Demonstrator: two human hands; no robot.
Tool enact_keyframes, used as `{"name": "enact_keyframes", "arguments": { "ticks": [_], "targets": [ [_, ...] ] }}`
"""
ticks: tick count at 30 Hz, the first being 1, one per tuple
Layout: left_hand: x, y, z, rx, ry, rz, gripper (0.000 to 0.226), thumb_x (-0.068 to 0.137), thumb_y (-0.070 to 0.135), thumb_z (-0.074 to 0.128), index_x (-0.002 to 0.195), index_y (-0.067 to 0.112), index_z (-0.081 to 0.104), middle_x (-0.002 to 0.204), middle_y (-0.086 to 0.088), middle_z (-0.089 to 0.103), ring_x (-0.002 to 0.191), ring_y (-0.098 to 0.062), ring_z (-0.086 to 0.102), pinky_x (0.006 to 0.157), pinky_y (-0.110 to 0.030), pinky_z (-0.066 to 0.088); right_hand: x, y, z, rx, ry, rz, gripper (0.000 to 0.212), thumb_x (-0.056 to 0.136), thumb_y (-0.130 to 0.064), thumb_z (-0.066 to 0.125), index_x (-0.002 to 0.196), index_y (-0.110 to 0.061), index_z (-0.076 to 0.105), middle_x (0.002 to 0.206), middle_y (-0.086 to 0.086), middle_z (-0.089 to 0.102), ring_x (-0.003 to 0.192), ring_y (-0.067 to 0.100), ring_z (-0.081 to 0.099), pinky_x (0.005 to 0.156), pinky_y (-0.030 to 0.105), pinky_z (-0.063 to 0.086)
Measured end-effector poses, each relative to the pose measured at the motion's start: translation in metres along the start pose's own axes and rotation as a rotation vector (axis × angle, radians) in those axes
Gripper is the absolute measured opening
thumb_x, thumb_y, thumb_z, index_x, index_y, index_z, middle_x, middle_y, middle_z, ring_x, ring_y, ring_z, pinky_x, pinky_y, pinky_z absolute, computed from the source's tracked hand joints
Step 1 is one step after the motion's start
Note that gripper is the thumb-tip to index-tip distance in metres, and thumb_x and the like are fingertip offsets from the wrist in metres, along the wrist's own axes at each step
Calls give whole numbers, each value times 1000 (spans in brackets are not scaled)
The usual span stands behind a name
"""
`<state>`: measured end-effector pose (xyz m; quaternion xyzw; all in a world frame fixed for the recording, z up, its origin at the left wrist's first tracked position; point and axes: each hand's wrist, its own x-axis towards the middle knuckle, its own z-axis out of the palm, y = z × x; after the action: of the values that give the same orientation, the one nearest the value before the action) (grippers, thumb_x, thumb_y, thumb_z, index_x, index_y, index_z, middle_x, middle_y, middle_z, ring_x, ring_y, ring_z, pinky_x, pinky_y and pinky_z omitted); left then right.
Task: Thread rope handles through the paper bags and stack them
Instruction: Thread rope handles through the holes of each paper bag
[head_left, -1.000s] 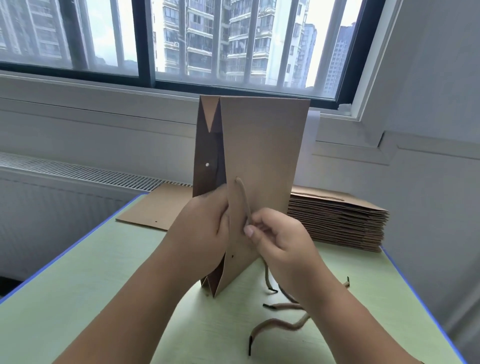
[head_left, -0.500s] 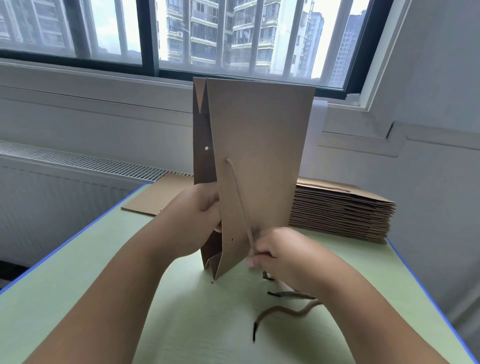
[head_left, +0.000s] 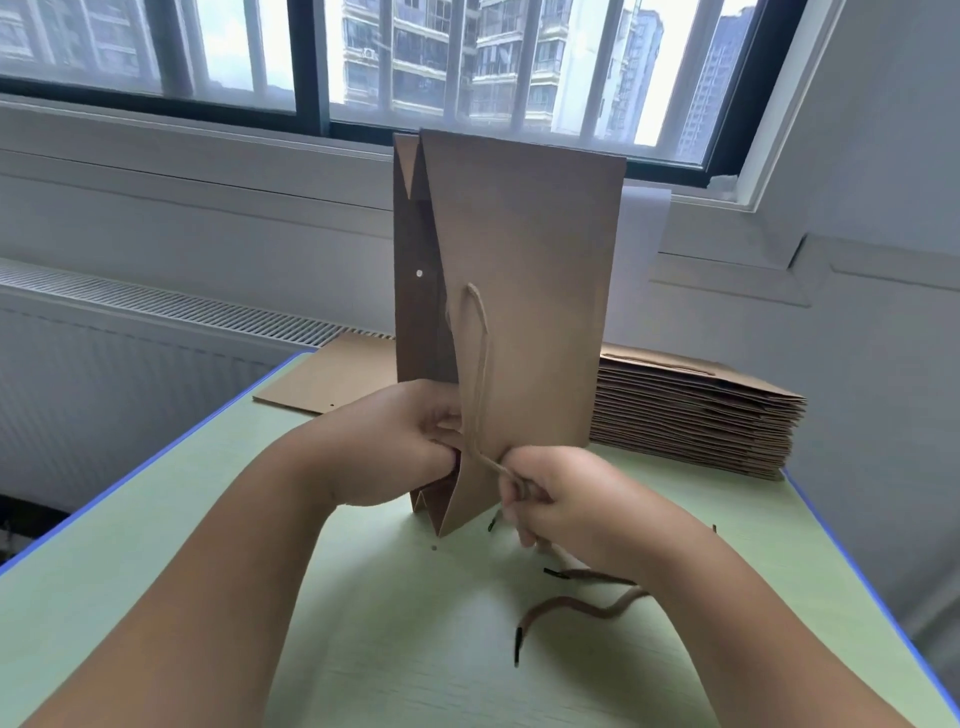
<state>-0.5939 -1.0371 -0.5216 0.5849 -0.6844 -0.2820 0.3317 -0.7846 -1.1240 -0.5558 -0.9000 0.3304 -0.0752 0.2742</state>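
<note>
A flat brown paper bag (head_left: 530, 291) stands on end on the green table (head_left: 156, 545), one corner down. My left hand (head_left: 400, 441) grips its lower left edge near the punched holes. A tan rope handle (head_left: 480, 364) runs down the bag's front from a hole at mid height. My right hand (head_left: 550, 499) pinches the rope's lower part just right of the bag's bottom corner. The rope's end is hidden inside that hand.
A tall stack of flat brown bags (head_left: 696, 410) lies at the back right. One flat bag (head_left: 332, 379) lies at the back left. Loose brown ropes (head_left: 576, 608) with black tips lie on the table under my right wrist. A window and radiator grille are behind.
My right hand has pulled the rope downward, from mid bag to beside the bag's bottom corner, so more rope shows on the front. The bag has tilted a little more upright.
</note>
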Motion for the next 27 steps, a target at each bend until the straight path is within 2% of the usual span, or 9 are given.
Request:
{"name": "enact_keyframes", "arguments": {
  "ticks": [2,6,8,11,15,18,22,25,27],
  "targets": [
    [-2,2,1,-13,-17,-32,43,83,-13,48,81,26,67,74,18,72,68,6,62,65,-12,46,-1,-1,0,155,34,-51,19,93,-3,52,85,-21,56,75,3,72,63,15,64,67,41,56],
    [2,-10,2,162,12,-42,13,85,3,59,87,14,65,90,-9,68,71,-11,53,67,-32,49,1,-1,3,317,56,-117,28,99,0,50,106,-23,66,88,-6,76,81,16,71,76,38,55],
    [5,-12,3,212,-2,-37,6,90,14,61,87,17,66,85,-2,68,70,-11,52,66,-30,49,3,1,5,384,112,-126,31,99,2,53,107,-23,71,92,-5,77,82,12,69,73,26,53],
    [7,-8,7,218,-3,-41,21,88,29,62,68,33,60,63,14,54,58,-5,41,52,-18,36,4,2,6,478,223,-157,25,94,3,62,90,-19,73,83,9,75,75,12,66,72,29,50],
    [11,-11,12,134,61,-34,41,93,7,57,67,38,63,63,22,60,59,1,49,56,-14,39,6,3,10,539,282,-173,30,87,14,62,81,-16,66,73,10,73,70,12,69,66,27,50],
    [11,-12,14,55,80,-23,33,98,1,55,82,26,68,73,17,69,67,1,59,63,-19,48,10,5,13,589,334,-172,32,84,9,59,75,-21,59,77,19,70,74,16,72,69,37,51],
    [13,-13,18,47,108,19,29,98,-1,53,85,20,67,75,12,69,66,-1,58,65,-24,52,11,6,11,585,379,-171,51,92,12,51,84,-33,73,77,1,73,74,16,70,72,27,54],
    [13,-13,19,36,116,18,34,98,1,55,82,29,67,73,24,68,67,6,61,62,-11,46,9,4,11,564,410,-213,38,87,10,53,84,-19,77,79,1,74,77,15,69,73,26,54],
    [13,-13,19,36,108,11,36,97,0,56,85,33,67,75,28,69,70,9,63,63,-8,44,11,6,14,533,440,-213,24,84,-2,59,83,-18,77,77,2,73,77,23,68,71,35,53]
  ]
}}
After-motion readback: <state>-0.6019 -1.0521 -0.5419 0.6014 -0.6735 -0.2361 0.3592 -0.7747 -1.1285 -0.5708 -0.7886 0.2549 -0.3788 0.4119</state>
